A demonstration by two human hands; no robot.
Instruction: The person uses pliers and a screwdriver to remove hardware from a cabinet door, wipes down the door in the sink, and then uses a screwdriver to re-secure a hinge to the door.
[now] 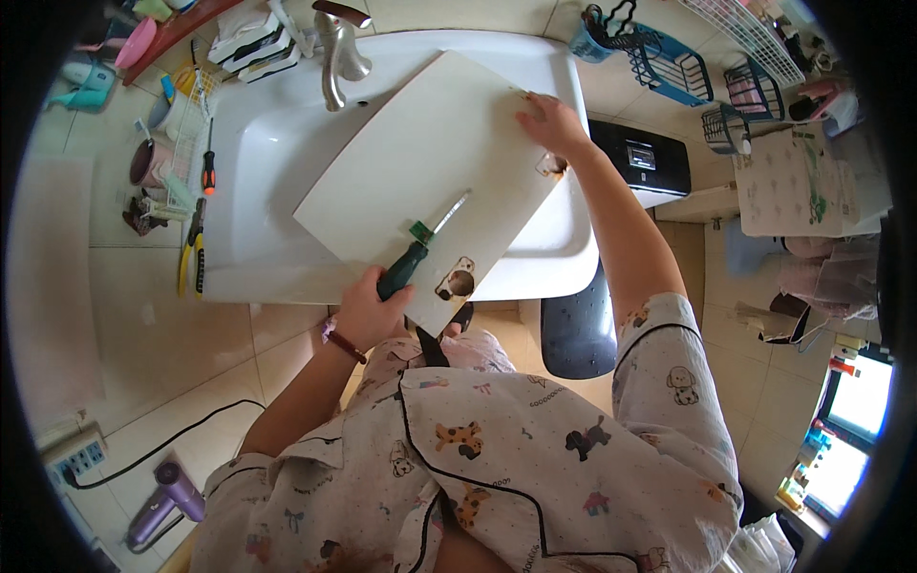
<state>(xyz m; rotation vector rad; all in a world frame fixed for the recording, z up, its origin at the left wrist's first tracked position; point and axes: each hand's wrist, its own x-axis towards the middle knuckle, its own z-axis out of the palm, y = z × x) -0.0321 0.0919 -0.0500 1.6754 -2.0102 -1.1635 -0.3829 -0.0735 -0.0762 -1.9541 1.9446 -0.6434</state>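
A white rectangular board, like a cabinet door, lies slantwise across the white sink. Near its right-hand long edge are a round hole with brown staining and a second stained spot. My left hand, at the near edge of the board, is closed round the dark green handle of a screwdriver. The metal shaft points up and to the right over the board's face. My right hand grips the board's far right edge, with fingers on its top face.
The sink has a metal faucet at the back. On its left rim lie an orange-and-black screwdriver and yellow-and-black pliers. A black box stands right of the sink; a purple hair dryer is at lower left.
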